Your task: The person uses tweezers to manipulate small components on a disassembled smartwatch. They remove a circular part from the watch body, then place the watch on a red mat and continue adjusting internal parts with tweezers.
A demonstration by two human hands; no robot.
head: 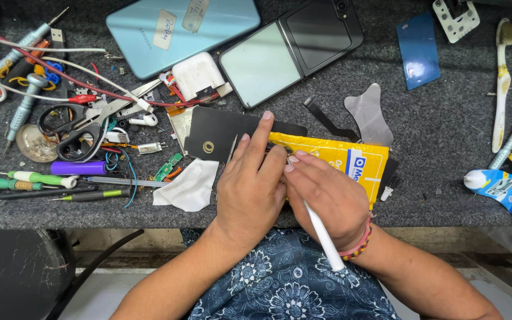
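- Nearest the camera, two hands meet at the worktop's [434,136] front edge.
- The right hand [327,198] is curled around one slim white stylus-like tool [322,234], fingertips pressing down on one yellow plastic pouch [339,157].
- The left hand [250,184] is half open, index finger stretched onto one flat black panel [220,133]; what lies between the hands is hidden.
- Just left lies one crumpled white wipe [191,186].
- Farther out: two phones, one light blue [173,29], one black folding phone [291,47] opened flat.
- One pair of black-handled scissors [75,130] lies at the left.
- One worn white toothbrush [502,83] lies at the right.
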